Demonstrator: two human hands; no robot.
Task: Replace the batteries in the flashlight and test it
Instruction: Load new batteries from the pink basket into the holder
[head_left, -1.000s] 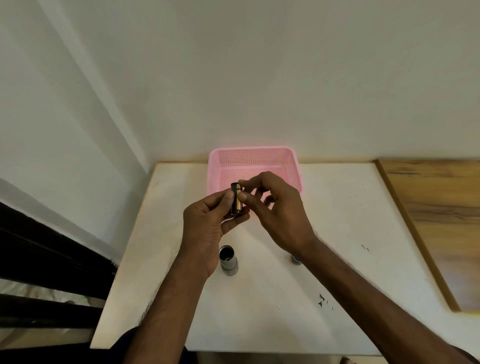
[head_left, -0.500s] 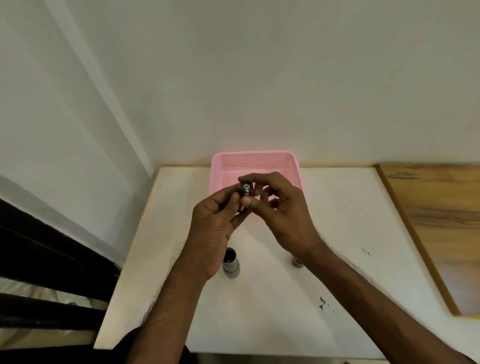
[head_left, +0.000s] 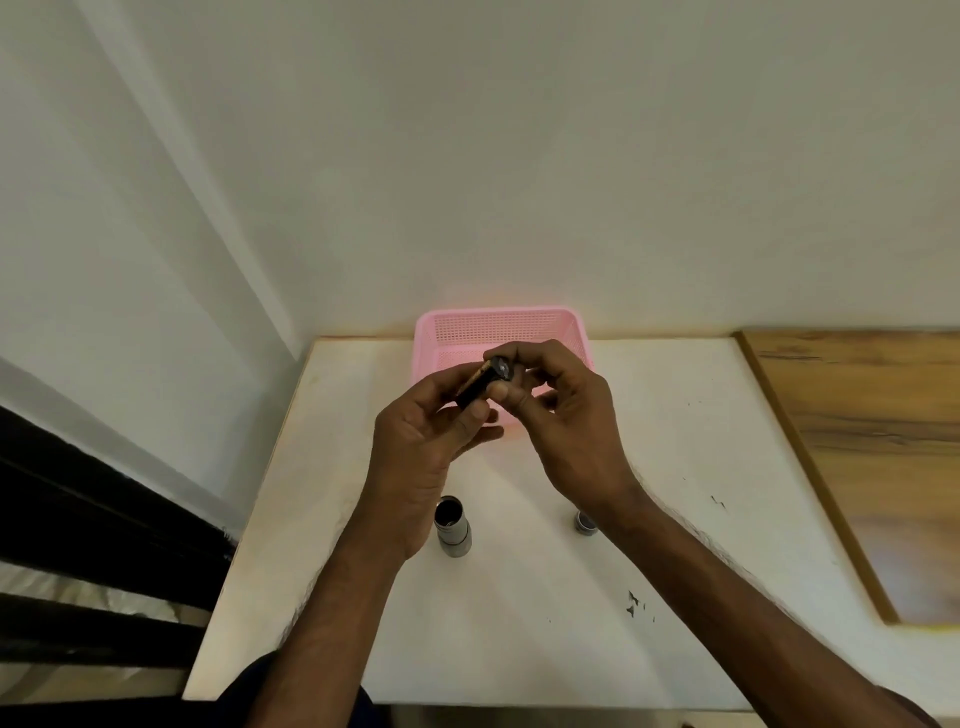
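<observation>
Above the open flashlight body (head_left: 453, 526), both the left hand (head_left: 426, 441) and right hand (head_left: 563, 415) pinch the battery holder (head_left: 480, 383), tilted, probably to check its end.

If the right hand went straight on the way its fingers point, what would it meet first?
The dark battery holder pinched between both hands, then the left hand. The right hand points leftward; depth looks about equal, though uncertain.

Small black cylindrical battery holder with gold strip (head_left: 480, 383) now tilted, its round end turned toward the camera, left hand (head_left: 434, 441) gripping lower, right hand (head_left: 563, 421) pinching its upper end
</observation>
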